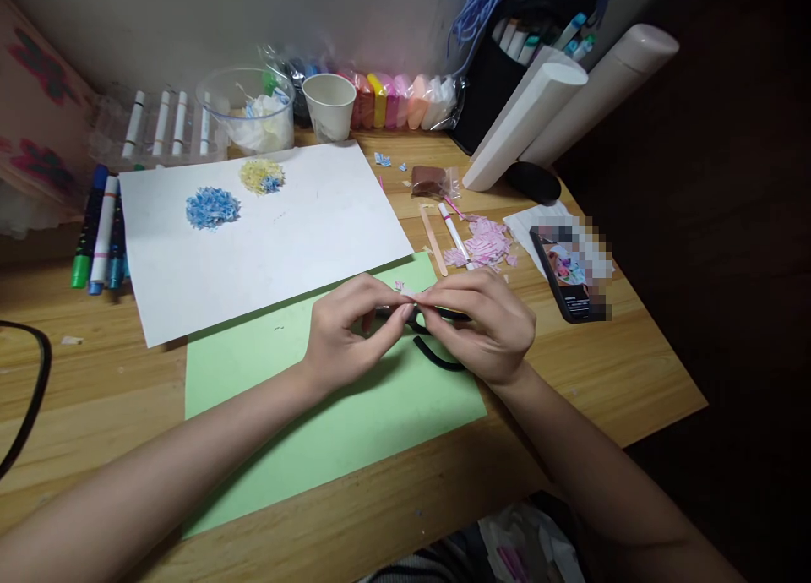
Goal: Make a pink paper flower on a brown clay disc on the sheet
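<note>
My left hand [355, 323] and my right hand [487, 323] meet fingertip to fingertip, both pinching a small pale strip of paper [409, 292] with a bit of pink at its far end. Most of the strip is hidden by the fingers. Beneath them, black-handled scissors [437, 356] lie on a green sheet [297, 448], partly covered by my right hand. Beyond my left hand, a white sheet [317, 228] overlaps the green one and bears a blue crumpled paper cluster [213, 208] and a yellow one [257, 176] with some blue. Pink paper shreds [489, 242] lie past my right hand.
A wooden stick [433, 241] and a marker [452, 230] lie by the shreds. A phone [563, 283] rests at the right. Along the back stand a clear tub [219, 127], a paper cup [329, 114] and a white tube [525, 122]. Several markers [103, 237] lie left.
</note>
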The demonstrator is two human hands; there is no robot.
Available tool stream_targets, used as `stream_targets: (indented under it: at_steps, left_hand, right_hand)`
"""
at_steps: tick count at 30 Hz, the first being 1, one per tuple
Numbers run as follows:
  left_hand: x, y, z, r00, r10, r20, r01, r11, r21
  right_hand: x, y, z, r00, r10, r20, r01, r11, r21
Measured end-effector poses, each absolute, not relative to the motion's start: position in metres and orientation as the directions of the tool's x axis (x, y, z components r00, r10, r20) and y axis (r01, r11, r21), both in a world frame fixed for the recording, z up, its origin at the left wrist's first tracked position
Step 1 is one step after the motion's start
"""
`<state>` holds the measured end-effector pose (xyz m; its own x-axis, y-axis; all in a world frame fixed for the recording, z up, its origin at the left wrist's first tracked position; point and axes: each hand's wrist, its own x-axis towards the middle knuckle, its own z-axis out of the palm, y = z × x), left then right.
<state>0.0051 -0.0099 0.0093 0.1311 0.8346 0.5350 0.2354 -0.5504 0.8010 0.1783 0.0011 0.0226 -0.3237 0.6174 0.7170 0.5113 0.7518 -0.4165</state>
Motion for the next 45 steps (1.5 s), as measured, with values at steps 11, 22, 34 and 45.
stream_targets:
  at_steps: [11,22,34,45]
  left_hand:
    - [0.004,-0.009,0.009,0.071,0.851,0.52,0.272,-0.518,0.811]
    - [0.005,-0.008,0.011,0.067,0.843,0.534,0.259,-0.532,0.806]
    - [0.005,-0.009,0.011,0.079,0.872,0.484,0.239,-0.488,0.84]
    - [0.003,-0.007,0.008,0.078,0.905,0.417,0.229,-0.424,0.876]
  right_hand:
    - [0.175,0.002,0.022,-0.354,0.631,0.69,0.488,0.754,-0.439]
    - [0.167,-0.002,0.023,-0.259,0.763,0.593,0.387,0.644,-0.659]
    - [0.166,-0.003,0.024,-0.201,0.91,0.363,0.252,0.406,-0.878]
    - [0.165,-0.003,0.022,-0.225,0.862,0.455,0.335,0.507,-0.794]
